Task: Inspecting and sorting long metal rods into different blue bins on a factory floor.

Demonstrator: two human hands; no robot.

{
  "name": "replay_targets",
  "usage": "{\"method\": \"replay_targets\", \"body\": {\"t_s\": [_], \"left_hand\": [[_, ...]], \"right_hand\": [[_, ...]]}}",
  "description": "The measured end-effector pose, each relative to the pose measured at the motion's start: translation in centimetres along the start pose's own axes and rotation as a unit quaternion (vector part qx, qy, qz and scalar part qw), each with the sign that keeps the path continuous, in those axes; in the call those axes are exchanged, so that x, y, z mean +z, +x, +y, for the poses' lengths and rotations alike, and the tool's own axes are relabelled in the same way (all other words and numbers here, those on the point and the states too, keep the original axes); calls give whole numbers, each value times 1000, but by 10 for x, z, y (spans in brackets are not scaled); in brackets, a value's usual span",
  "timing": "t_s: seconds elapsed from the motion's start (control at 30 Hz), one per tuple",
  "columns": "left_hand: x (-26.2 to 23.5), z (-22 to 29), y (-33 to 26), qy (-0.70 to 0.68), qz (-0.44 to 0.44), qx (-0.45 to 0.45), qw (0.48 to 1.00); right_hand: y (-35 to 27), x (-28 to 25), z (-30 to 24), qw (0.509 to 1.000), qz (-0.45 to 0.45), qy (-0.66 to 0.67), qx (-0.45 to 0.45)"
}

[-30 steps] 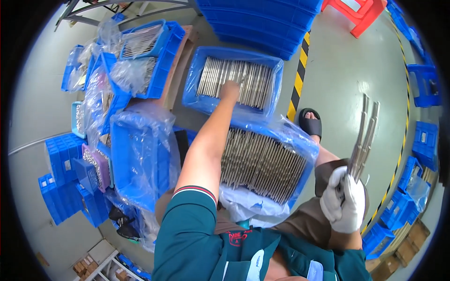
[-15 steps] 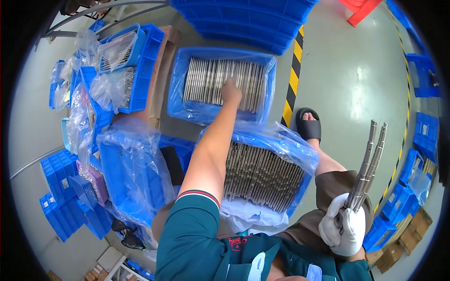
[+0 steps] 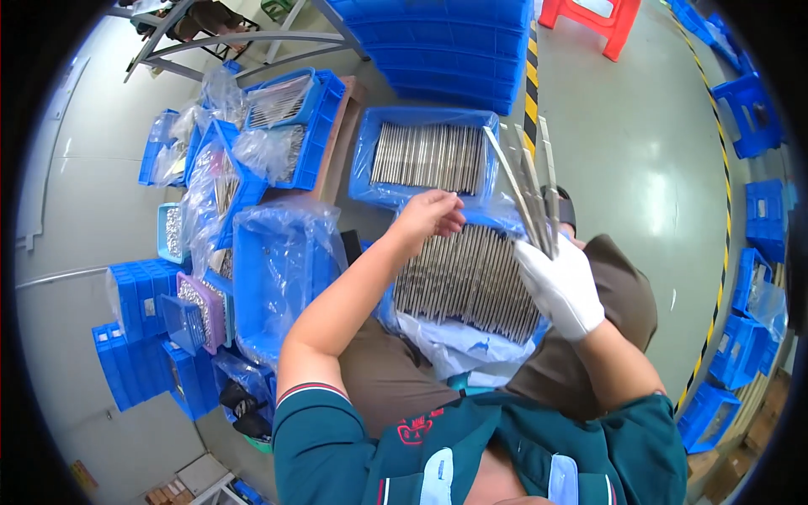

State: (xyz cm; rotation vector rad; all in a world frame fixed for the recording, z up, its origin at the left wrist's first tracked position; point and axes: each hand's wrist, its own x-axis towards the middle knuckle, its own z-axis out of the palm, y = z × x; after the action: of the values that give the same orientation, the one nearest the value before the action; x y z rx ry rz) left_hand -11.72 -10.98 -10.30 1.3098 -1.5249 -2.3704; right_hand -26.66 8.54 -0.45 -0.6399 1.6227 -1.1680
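My bare left hand (image 3: 432,216) hovers over the gap between two blue bins, its fingers loosely curled and apart, with nothing visible in them. In the white-gloved right hand (image 3: 562,286) several long metal rods (image 3: 530,198) are gripped at their lower ends, fanning upward. The near bin (image 3: 385,313), between my legs, holds closely packed metal rods (image 3: 471,273), and crumpled pale plastic sheeting (image 3: 467,347) lies at its near edge. Beyond it, a plastic-lined blue bin (image 3: 360,172) contains a row of brighter metal rods (image 3: 427,158).
Left of me stands a blue bin lined with clear plastic (image 3: 278,278). Further left are blue crates (image 3: 139,299) and a purple basket of small metal parts (image 3: 202,307). Tall stacked blue crates (image 3: 438,50) rise behind the far bin; a red stool (image 3: 593,21) stands far right.
My left hand has drawn back from the rods in the far bin. My right hand has moved left and forward beside the near bin, its rods now spread apart. The view has shifted.
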Motion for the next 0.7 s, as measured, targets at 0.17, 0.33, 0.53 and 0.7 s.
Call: {"method": "replay_targets", "body": {"t_s": [0.17,0.33,0.53,0.7], "left_hand": [[46,16,-113,-144,-55,8,988],[56,-9,-146,-200,1,28,979],[32,-25,-158,-237,-62,11,970],[11,-31,-167,-253,-61,53,964]], "right_hand": [[5,39,0,990,-8,-113,-89],[-14,64,-3,977,-79,-144,-138],[-13,77,3,939,-125,-217,-234],[-15,72,6,920,-91,-252,-285]]}}
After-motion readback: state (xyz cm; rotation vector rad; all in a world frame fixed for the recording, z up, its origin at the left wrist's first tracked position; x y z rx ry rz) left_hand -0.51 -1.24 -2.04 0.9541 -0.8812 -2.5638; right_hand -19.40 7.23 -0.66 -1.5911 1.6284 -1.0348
